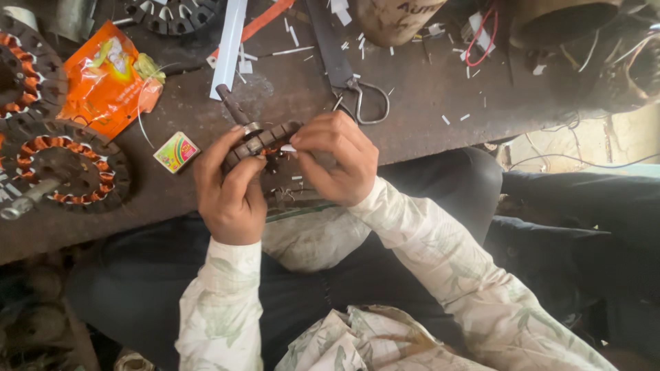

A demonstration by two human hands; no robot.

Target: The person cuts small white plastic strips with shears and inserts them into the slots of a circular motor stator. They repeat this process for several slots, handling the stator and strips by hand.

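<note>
My left hand [228, 185] grips a round dark motor stator [262, 139] held on edge, with copper windings showing and a metal shaft [232, 104] sticking up and to the left. My right hand [337, 159] pinches a small white strip [287, 148] against the stator's rim on its right side. Both hands hover just above the near edge of a rusty brown work table [426, 117]. My sleeves are pale with a leaf print.
Left on the table lie a wound stator with shaft [65, 168], another at the far left edge [24, 72], an orange packet [106, 79] and a small matchbox [177, 151]. Scissors [347, 69], a white strip [229, 45], paper scraps and red wires [485, 31] lie behind.
</note>
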